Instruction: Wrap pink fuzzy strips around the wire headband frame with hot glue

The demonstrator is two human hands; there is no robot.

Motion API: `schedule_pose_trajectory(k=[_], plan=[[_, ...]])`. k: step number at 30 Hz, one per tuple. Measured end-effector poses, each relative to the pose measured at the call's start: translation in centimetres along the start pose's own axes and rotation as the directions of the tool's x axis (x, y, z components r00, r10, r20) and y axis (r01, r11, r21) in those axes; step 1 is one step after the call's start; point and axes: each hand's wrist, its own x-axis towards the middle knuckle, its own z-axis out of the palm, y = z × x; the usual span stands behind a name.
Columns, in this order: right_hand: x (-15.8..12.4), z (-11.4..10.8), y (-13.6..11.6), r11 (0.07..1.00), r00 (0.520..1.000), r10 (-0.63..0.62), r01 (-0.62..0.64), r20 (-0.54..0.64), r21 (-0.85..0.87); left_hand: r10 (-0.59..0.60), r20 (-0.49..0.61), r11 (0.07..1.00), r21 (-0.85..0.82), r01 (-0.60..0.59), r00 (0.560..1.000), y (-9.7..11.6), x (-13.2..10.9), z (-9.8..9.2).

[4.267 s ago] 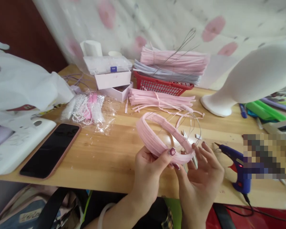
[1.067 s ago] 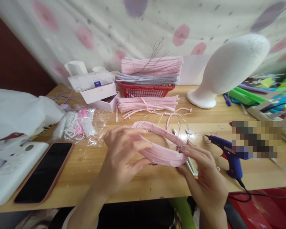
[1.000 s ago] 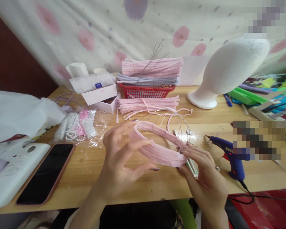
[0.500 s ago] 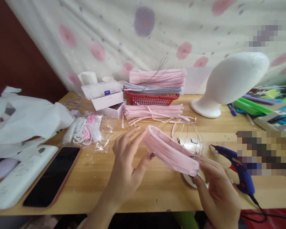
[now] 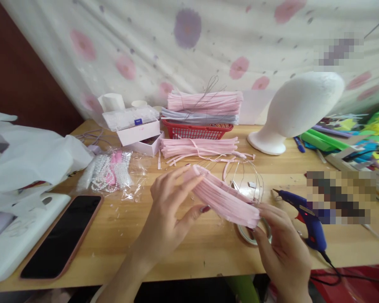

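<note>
A pink band of ribbed, bundled strips [image 5: 225,200], curved like a wide headband, is held up over the table between my hands. My right hand [image 5: 284,248] pinches its right end between thumb and fingers. My left hand [image 5: 170,210] is at the other end, its fingers laid over the band and the thumb near the lower edge. Behind and below it lie loops of thin wire [image 5: 260,179] and a round roll [image 5: 251,240], partly hidden by the band and my right hand. A blue glue gun [image 5: 316,231] lies to the right.
At the back are a bundle of pink strips [image 5: 198,147], a red basket [image 5: 198,131] with more strips on top, and a white foam head [image 5: 303,109]. On the left are a phone [image 5: 63,237], bagged pearl beads [image 5: 110,172] and white boxes [image 5: 139,134].
The fingers of my left hand have come over the outer face of the band's left end. The band has turned slightly, showing less of its inside. The whole view has shifted a little.
</note>
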Motion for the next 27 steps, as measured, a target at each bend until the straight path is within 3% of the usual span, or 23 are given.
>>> schedule_pose_trajectory(k=[3, 6, 9, 12, 22, 24, 27], plan=[[0.4, -0.2, -0.4, 0.999, 0.999, -0.036, 0.036, 0.024, -0.004, 0.026, 0.009, 0.999, 0.026, -0.026, 1.000, -0.4, 1.5, -1.3], [0.9, -0.4, -0.7, 0.995, 0.995, -0.094, 0.095, 0.043, -0.023, 0.092, 0.114, 0.986, 0.129, -0.106, 0.989, -0.6, 3.4, -2.5], [1.2, -0.3, -1.0, 0.992, 0.992, -0.117, 0.119, 0.045, -0.035, 0.106, 0.238, 0.970, 0.190, -0.154, 0.965, -0.8, 4.9, -2.9], [1.3, -0.1, -1.3, 0.990, 0.990, -0.133, 0.134, 0.044, -0.038, 0.107, 0.269, 0.965, 0.204, -0.165, 0.957, -0.9, 5.1, -2.6], [1.9, -0.5, -2.3, 0.972, 0.982, -0.175, 0.183, 0.066, -0.148, 0.127, 0.231, 0.956, 0.232, -0.181, 0.965, -1.1, 4.1, -2.3], [2.0, -0.4, -2.6, 0.971, 0.983, -0.172, 0.180, 0.065, -0.156, 0.123, 0.171, 0.956, 0.243, -0.163, 0.978, -0.8, 3.9, -2.5], [2.1, -0.1, -3.1, 0.973, 0.982, -0.179, 0.186, 0.059, -0.138, 0.149, -0.001, 0.956, 0.255, -0.143, 0.989, 0.1, 3.2, -2.8]])
